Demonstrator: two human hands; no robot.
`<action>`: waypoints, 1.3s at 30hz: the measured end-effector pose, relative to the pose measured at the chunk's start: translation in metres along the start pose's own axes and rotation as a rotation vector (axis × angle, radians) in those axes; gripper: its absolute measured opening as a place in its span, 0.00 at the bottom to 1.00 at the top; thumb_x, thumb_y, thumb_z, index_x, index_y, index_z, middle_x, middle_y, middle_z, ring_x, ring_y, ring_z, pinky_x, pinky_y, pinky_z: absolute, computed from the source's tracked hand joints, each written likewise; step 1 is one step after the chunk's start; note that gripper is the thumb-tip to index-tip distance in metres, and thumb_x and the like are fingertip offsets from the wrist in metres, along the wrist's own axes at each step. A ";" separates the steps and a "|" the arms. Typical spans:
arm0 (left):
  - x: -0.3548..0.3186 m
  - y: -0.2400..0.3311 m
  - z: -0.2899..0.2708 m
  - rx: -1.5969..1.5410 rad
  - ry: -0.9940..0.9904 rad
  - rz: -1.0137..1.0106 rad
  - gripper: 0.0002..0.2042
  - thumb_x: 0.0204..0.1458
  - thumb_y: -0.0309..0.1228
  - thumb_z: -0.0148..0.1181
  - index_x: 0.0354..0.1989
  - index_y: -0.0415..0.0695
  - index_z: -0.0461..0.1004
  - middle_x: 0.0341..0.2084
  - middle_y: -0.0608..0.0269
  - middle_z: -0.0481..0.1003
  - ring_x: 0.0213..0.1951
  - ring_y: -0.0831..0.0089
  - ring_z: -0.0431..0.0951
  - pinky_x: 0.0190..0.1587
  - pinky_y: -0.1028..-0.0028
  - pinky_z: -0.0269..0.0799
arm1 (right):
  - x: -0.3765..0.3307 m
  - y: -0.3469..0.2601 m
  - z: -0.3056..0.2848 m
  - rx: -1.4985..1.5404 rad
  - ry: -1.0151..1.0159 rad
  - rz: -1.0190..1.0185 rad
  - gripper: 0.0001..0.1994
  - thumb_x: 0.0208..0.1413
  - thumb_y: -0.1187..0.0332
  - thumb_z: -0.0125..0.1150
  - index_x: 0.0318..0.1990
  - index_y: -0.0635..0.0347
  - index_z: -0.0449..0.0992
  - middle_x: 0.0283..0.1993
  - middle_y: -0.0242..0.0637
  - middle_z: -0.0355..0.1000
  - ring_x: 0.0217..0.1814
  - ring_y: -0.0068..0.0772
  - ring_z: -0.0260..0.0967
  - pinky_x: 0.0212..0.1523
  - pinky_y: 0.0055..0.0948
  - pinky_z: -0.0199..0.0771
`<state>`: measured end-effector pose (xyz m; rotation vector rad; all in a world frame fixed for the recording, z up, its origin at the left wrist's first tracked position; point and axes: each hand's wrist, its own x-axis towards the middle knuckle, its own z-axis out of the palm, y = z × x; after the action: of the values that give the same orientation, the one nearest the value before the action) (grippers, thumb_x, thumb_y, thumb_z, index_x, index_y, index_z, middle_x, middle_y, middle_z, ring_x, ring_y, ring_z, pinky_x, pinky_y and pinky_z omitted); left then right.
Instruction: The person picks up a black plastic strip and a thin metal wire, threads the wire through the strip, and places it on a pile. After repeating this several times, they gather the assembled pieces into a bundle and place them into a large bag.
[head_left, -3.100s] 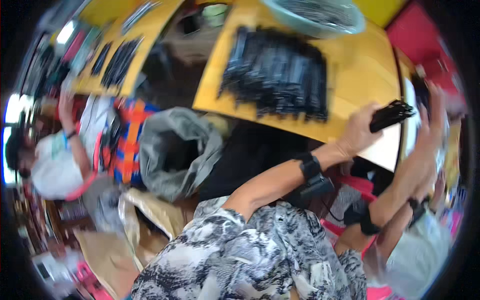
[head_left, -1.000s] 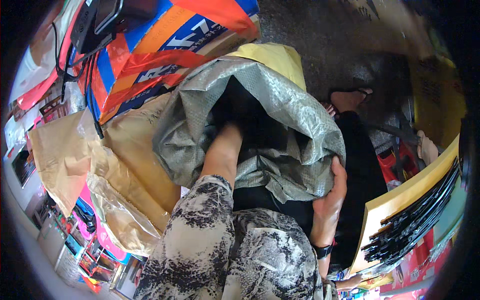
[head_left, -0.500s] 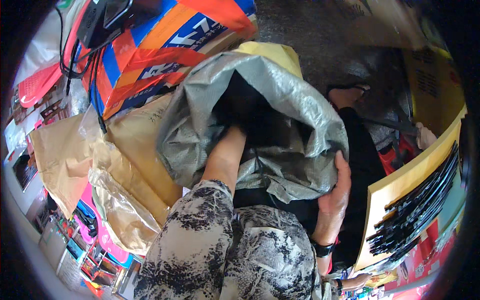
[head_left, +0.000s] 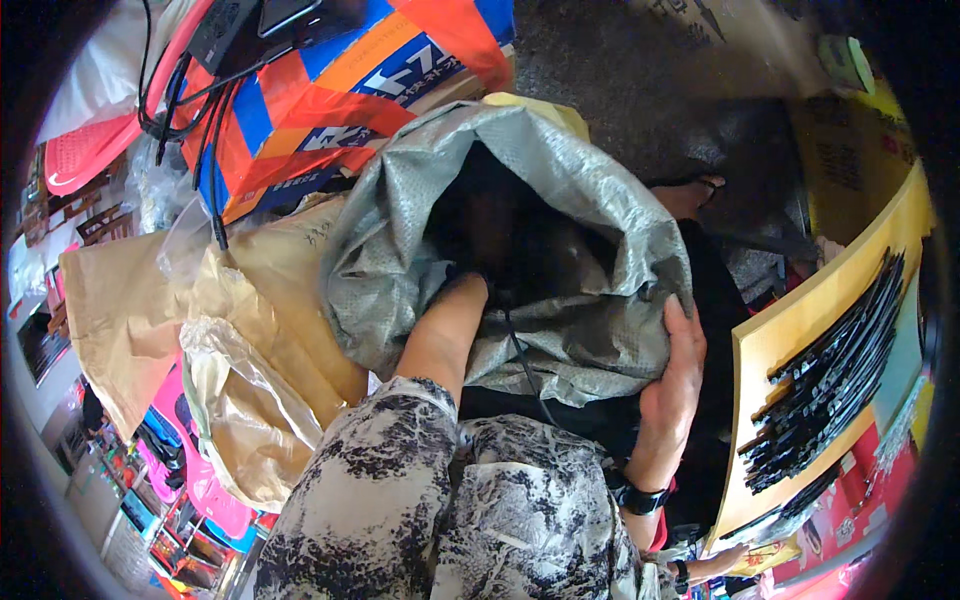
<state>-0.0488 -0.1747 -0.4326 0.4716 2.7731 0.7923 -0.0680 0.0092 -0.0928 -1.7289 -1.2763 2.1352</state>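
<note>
A grey-green woven plastic sack point(head_left: 560, 365) stands in front of me with its mouth spread wide and its edge rolled outward. My left forearm point(head_left: 442, 325) reaches into its dark inside, where my left hand and whatever it touches are hidden. At the right side of the mouth, my right hand point(head_left: 676, 370) grips the sack's edge, with fingers partly behind the fold. A thin black cord point(head_left: 523, 355) hangs from inside over the near edge of the sack.
Brown paper packaging point(head_left: 120, 310) lies left of the sack. Behind it stands a blue and orange carton point(head_left: 345, 95) bound with red tape, with black cables point(head_left: 205, 150) nearby. At right, a yellow board point(head_left: 745, 400) carries many thin black rods point(head_left: 830, 370). Another person's hand point(head_left: 715, 565) shows at lower right.
My left arm stays inside the sack, and my right hand keeps its grip on the edge. The sack's mouth has shifted slightly, and more of the black cord shows.
</note>
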 end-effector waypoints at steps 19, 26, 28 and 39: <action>0.061 0.009 -0.009 -0.123 0.207 0.239 0.15 0.49 0.32 0.48 0.44 0.42 0.72 0.37 0.51 0.74 0.42 0.56 0.74 0.45 0.63 0.68 | -0.016 -0.009 -0.004 -0.429 -0.253 -0.408 0.25 0.53 0.57 0.54 0.53 0.66 0.61 0.49 0.40 0.65 0.50 0.30 0.60 0.53 0.25 0.57; 0.182 0.107 -0.125 0.079 -0.340 0.245 0.16 0.43 0.35 0.56 0.41 0.42 0.74 0.37 0.51 0.75 0.40 0.57 0.75 0.43 0.64 0.70 | -0.046 0.002 -0.016 -0.969 -0.077 -0.854 0.37 0.50 0.68 0.57 0.61 0.74 0.41 0.61 0.64 0.47 0.64 0.57 0.47 0.62 0.36 0.49; 0.174 0.137 -0.198 0.273 -0.573 0.252 0.16 0.41 0.36 0.59 0.38 0.42 0.76 0.36 0.51 0.75 0.39 0.57 0.75 0.42 0.64 0.70 | -0.068 -0.001 -0.017 -1.087 -0.030 -0.985 0.37 0.48 0.71 0.57 0.61 0.75 0.41 0.61 0.64 0.47 0.64 0.58 0.46 0.62 0.37 0.49; 0.202 0.273 -0.433 -0.129 -0.072 0.485 0.14 0.48 0.37 0.56 0.33 0.37 0.75 0.23 0.58 0.76 0.27 0.76 0.74 0.32 0.73 0.69 | -0.105 -0.066 0.016 -0.856 -0.334 -1.071 0.32 0.53 0.64 0.53 0.59 0.76 0.46 0.59 0.62 0.51 0.63 0.56 0.49 0.62 0.35 0.52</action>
<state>-0.2957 -0.0871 0.0517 1.1462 2.5453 1.0187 -0.0723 -0.0154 0.0294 -0.4158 -2.6188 1.2705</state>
